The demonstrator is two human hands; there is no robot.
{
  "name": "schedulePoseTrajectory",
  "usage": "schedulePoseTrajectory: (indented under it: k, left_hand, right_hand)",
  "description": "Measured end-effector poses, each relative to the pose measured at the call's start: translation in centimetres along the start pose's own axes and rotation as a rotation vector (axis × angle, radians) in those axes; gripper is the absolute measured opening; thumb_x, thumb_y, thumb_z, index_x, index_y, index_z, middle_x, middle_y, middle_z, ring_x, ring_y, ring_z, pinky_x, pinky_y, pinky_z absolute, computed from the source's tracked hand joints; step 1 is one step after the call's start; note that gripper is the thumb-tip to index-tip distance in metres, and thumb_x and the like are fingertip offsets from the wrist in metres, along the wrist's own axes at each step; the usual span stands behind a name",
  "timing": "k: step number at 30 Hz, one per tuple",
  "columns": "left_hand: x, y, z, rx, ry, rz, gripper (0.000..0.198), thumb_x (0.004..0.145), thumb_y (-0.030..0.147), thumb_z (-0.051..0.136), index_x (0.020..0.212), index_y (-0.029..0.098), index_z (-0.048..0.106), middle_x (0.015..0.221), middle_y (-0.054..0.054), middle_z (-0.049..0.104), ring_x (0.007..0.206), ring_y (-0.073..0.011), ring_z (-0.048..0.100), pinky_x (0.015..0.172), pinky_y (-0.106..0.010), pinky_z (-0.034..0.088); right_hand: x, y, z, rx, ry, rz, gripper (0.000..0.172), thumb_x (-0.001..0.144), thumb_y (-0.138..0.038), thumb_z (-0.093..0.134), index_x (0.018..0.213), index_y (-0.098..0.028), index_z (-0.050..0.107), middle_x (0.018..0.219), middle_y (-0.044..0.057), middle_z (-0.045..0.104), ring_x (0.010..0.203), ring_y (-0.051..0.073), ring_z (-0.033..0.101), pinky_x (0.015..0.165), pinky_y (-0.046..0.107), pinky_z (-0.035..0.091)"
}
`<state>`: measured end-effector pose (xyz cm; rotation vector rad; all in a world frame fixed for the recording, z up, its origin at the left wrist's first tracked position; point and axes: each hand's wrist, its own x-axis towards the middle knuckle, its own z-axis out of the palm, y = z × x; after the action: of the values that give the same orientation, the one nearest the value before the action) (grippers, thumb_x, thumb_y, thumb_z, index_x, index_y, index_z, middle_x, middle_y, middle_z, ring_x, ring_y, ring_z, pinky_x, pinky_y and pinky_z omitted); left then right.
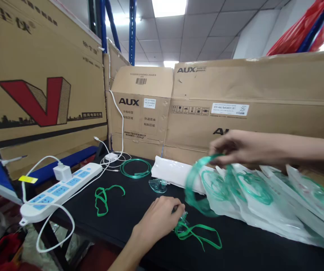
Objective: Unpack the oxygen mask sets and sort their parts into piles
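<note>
My left hand [158,220] rests on the black table [139,195], fingers closed on a clear mask piece with a green elastic strap [198,233] trailing to its right. My right hand [235,148] is raised over a row of sealed plastic packets [266,195] and pinches a coil of green tubing [198,184], blurred by motion. A bare clear mask [158,185] lies just beyond my left hand. Another green tubing coil [136,168] and a loose green strap [104,197] lie further left.
A white power strip [60,190] with a plugged charger [62,172] and white cables sits at the table's left edge. Large cardboard boxes [195,109] wall the back and left. A white packet [173,172] lies behind the mask. Red item at bottom left.
</note>
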<state>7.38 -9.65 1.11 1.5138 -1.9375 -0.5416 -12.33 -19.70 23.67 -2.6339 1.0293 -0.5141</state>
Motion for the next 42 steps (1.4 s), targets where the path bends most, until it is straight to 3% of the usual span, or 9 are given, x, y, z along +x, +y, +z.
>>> schedulePoseTrajectory:
  k: [2, 10, 16, 22, 27, 30, 33, 36, 42]
  left_hand:
    - [0.0, -0.1, 0.0, -0.001, -0.003, -0.001, 0.039, 0.103, 0.042, 0.039, 0.090, 0.023, 0.070, 0.096, -0.006, 0.076, 0.091, -0.0235, 0.070, 0.079, -0.031, 0.046]
    - [0.4, -0.7, 0.3, 0.021, -0.021, -0.009, 0.040, 0.103, 0.041, 0.038, 0.096, 0.022, 0.073, 0.101, -0.008, 0.076, 0.095, -0.0267, 0.070, 0.086, -0.036, 0.050]
    - [0.4, -0.9, 0.3, 0.021, -0.017, 0.016, 0.040, 0.103, 0.040, 0.039, 0.099, 0.021, 0.074, 0.102, -0.010, 0.076, 0.094, -0.0288, 0.072, 0.086, -0.040, 0.052]
    - [0.3, -0.7, 0.0, 0.022, -0.033, 0.001, 0.040, 0.102, 0.039, 0.040, 0.098, 0.020, 0.075, 0.101, -0.010, 0.077, 0.092, -0.0290, 0.072, 0.083, -0.038, 0.053]
    - [0.1, -0.7, -0.1, -0.001, -0.027, -0.011, 0.040, 0.103, 0.041, 0.039, 0.099, 0.021, 0.074, 0.103, -0.008, 0.076, 0.097, -0.0289, 0.071, 0.086, -0.038, 0.051]
    - [0.0, -0.6, -0.3, -0.041, 0.002, 0.035, 0.038, 0.104, 0.040, 0.040, 0.096, 0.021, 0.072, 0.101, -0.007, 0.076, 0.098, -0.0267, 0.071, 0.086, -0.035, 0.049]
    - [0.0, -0.4, -0.4, -0.080, 0.090, 0.071, 0.034, 0.106, 0.036, 0.038, 0.098, 0.023, 0.068, 0.100, -0.005, 0.076, 0.098, -0.0238, 0.071, 0.085, -0.031, 0.048]
    - [-0.1, -0.1, -0.1, -0.104, 0.167, 0.067, 0.032, 0.109, 0.034, 0.033, 0.105, 0.024, 0.063, 0.098, -0.003, 0.075, 0.092, -0.0200, 0.071, 0.082, -0.028, 0.048]
    - [-0.4, 0.7, 1.5, 0.039, 0.169, 0.279, 0.029, 0.109, 0.030, 0.036, 0.102, 0.022, 0.063, 0.098, -0.001, 0.073, 0.091, -0.0199, 0.066, 0.089, -0.033, 0.045]
  right_hand:
    - [4.2, -2.4, 1.5, 0.088, -0.293, -0.118, 0.026, 0.079, -0.047, 0.079, 0.067, -0.025, 0.076, 0.062, -0.002, 0.068, 0.057, 0.014, 0.059, 0.051, 0.027, 0.046]
    - [17.4, -4.1, 12.9, 0.329, -0.194, -0.014, 0.024, 0.093, -0.033, 0.073, 0.079, -0.014, 0.069, 0.073, 0.001, 0.068, 0.064, 0.012, 0.063, 0.057, 0.024, 0.052]
    - [20.6, -3.7, 17.0, 0.289, -0.091, 0.054, 0.026, 0.099, -0.034, 0.064, 0.115, -0.014, 0.065, 0.109, 0.007, 0.069, 0.088, 0.018, 0.069, 0.075, 0.036, 0.060]
    - [16.4, -3.8, 22.2, 0.208, -0.246, -0.062, 0.021, 0.097, -0.032, 0.067, 0.112, -0.017, 0.069, 0.116, 0.007, 0.070, 0.099, 0.021, 0.070, 0.087, 0.042, 0.058]
    - [10.2, -2.8, 19.6, 0.257, -0.149, -0.156, 0.021, 0.094, -0.031, 0.069, 0.112, -0.022, 0.076, 0.123, 0.007, 0.075, 0.118, 0.025, 0.067, 0.107, 0.044, 0.048]
    - [4.5, -1.1, 16.8, 0.301, -0.045, -0.078, 0.025, 0.096, -0.039, 0.063, 0.111, -0.026, 0.079, 0.123, 0.005, 0.076, 0.117, 0.027, 0.068, 0.104, 0.043, 0.051]
    - [-2.1, 0.9, 16.4, 0.336, 0.066, 0.068, 0.033, 0.096, -0.046, 0.061, 0.110, -0.023, 0.080, 0.120, 0.008, 0.077, 0.116, 0.031, 0.069, 0.105, 0.049, 0.050]
    - [-7.5, 1.9, 18.5, 0.460, 0.100, 0.196, 0.051, 0.100, -0.057, 0.046, 0.114, -0.020, 0.079, 0.108, 0.010, 0.080, 0.095, 0.029, 0.076, 0.084, 0.045, 0.062]
    - [-11.3, 1.0, 22.9, 0.972, 0.198, 0.400, 0.056, 0.082, -0.061, 0.074, 0.120, -0.021, 0.076, 0.114, 0.010, 0.078, 0.106, 0.029, 0.073, 0.100, 0.041, 0.056]
